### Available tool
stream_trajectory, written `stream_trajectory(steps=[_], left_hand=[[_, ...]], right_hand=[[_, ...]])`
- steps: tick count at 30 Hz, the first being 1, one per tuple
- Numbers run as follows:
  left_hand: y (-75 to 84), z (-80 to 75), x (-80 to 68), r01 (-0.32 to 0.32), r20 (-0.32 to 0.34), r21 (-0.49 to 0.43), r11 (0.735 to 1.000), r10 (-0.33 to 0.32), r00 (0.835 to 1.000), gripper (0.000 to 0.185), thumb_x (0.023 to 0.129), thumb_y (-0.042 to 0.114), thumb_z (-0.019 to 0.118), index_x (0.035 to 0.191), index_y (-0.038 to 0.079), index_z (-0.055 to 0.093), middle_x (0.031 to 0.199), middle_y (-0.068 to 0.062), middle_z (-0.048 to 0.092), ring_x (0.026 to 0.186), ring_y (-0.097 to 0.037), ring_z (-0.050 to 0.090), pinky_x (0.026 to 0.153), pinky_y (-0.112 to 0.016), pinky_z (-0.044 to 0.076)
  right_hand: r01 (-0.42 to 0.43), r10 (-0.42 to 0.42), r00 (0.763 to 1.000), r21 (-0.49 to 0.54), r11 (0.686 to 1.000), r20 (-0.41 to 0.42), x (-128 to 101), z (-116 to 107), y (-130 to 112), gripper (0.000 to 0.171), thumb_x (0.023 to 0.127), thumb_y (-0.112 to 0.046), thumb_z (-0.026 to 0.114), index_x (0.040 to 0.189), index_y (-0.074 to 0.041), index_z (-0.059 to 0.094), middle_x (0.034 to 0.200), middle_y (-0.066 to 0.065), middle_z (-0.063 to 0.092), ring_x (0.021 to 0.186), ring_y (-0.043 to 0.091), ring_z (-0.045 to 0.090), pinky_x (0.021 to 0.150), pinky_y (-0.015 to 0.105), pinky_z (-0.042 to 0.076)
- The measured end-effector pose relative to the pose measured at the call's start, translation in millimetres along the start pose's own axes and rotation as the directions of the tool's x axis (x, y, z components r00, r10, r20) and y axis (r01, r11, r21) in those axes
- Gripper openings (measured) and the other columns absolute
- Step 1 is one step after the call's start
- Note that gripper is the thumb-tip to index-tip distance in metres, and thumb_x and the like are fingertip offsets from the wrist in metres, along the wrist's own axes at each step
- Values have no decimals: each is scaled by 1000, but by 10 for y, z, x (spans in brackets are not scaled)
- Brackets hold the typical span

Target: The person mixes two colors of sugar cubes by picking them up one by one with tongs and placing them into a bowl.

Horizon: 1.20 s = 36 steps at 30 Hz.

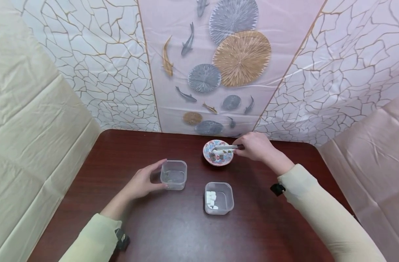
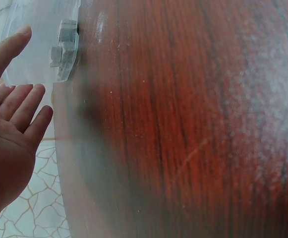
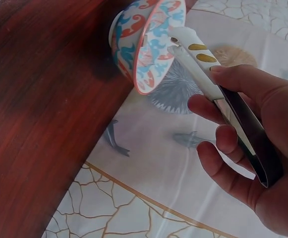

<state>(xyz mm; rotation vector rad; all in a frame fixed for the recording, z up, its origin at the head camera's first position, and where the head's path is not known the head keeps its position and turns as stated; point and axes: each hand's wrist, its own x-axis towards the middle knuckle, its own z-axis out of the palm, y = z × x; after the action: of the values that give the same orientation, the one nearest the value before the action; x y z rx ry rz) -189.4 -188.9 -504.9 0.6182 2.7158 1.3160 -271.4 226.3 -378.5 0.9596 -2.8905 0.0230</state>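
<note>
**A:** What does the right hand [image 1: 256,146] have?

**B:** Tongs [image 1: 228,147], gripped between thumb and curled fingers. The wrist view shows the fingers [image 3: 223,141] wrapped round the dark metal handle, the white tips reaching over the rim of the patterned bowl [image 1: 218,153].

**A:** Are the tongs pinching anything?

**B:** Cannot tell. The tips sit over the bowl, close together, but no view shows what lies between them. Small dark pieces lie in the bowl.

**A:** And the left hand [image 1: 143,182]?

**B:** It rests against the left side of an empty clear tub [image 1: 174,174], fingers nearly straight, thumb along the near wall and fingertips by the far edge. It steadies the tub rather than clutching it; the wrist view shows the palm open and fingers [image 2: 20,106] spread.

**A:** Where do the things stand?

**B:** All on a dark wooden table [image 1: 173,233]. The bowl is at the far edge near the fish-patterned backdrop [image 1: 219,65]. The empty tub is left of centre. A second tub [image 1: 219,198], holding white cubes [image 1: 211,199], stands nearer the person, below the bowl and apart from both hands.
</note>
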Motion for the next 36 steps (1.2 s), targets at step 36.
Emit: stream_trajectory(steps=[36], left_hand=[[2,3,-7,-2,0,-8,1000,2,1000,92,83,19,95,161,10,47,153,-19,59,136,-37,62,116,-61,44]], right_hand=[[-5,6,1000,31,999,-4,116,-64,-135,25,88,-29,83,111,-19,85,96,-1,81,89,29,77,67,53,59]])
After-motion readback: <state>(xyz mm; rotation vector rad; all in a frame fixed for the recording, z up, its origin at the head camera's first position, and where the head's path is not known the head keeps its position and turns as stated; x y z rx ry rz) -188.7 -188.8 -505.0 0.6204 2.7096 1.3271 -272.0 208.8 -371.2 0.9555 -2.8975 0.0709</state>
